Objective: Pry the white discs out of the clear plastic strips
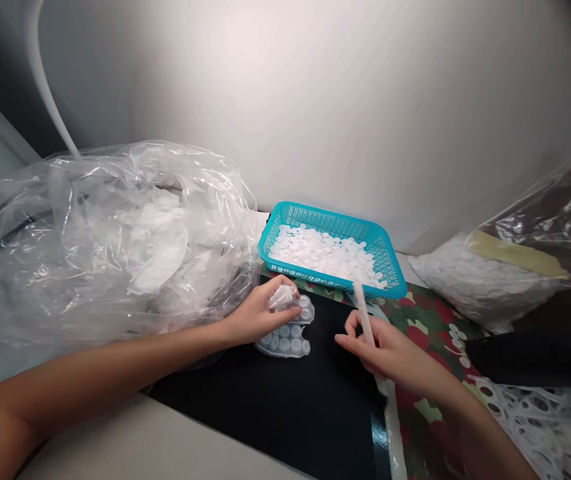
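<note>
My left hand point(258, 313) is curled around a small heap of white plastic pieces point(282, 297), above a translucent sheet with round cups point(285, 341). That sheet lies on a black mat point(290, 400), and its right edge has a notch. To the right, my right hand point(380, 343) grips a slim whitish stick point(364, 313), which points up and away from me. The stick's lower end is hidden in the hand. Behind both hands stands a turquoise basket point(398, 267) with many small white discs point(320, 250) inside.
A large clear plastic bag point(65, 220) with white items bulges at the left. At the right lies another clear bag of white pieces point(485, 280). Pale ring-shaped scraps point(540, 427) fill the lower right. A patterned cloth point(425, 393) runs beside the mat; a wall rises behind.
</note>
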`<action>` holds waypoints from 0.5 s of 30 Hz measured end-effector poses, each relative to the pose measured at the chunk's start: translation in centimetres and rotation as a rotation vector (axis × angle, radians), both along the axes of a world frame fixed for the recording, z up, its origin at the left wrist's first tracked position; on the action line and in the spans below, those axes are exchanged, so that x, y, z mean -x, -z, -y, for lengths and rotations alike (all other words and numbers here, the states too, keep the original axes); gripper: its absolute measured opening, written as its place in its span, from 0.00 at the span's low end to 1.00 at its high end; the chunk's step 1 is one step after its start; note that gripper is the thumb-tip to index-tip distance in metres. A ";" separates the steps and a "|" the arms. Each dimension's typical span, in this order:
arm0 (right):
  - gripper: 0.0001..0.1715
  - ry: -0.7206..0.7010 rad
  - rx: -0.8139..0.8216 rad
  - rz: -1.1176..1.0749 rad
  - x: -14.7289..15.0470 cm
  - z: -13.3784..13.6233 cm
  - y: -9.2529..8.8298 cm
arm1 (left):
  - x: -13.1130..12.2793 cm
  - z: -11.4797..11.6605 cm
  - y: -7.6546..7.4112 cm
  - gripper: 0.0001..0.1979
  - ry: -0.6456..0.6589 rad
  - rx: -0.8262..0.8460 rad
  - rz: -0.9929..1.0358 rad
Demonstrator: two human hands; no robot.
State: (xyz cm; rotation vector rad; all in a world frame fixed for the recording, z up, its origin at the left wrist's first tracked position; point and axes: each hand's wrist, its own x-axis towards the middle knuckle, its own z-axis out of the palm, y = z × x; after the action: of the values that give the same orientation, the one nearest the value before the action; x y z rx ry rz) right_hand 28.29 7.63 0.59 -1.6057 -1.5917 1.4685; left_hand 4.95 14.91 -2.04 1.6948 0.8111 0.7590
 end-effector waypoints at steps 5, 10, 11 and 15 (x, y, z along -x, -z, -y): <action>0.15 -0.103 -0.074 0.297 -0.8 0.1 -0.4 | 0.1 0.1 -0.1 0.13 0.030 0.065 0.071; 0.11 -0.071 -0.369 0.630 -1.7 -0.1 0.4 | 0.1 0.2 -0.3 0.15 0.059 0.137 0.118; 0.10 -0.057 -0.392 0.668 -1.7 -0.1 0.5 | 0.1 0.2 -0.3 0.16 0.062 0.145 0.119; 0.10 0.047 -0.486 0.678 -0.8 0.1 0.1 | 0.1 0.2 -0.4 0.15 0.070 0.161 0.132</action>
State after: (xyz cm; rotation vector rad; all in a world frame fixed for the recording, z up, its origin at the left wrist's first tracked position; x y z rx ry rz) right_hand 29.05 7.50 0.49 -1.9036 -2.0306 0.4376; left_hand 4.83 14.76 -1.67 1.5058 0.6987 0.7295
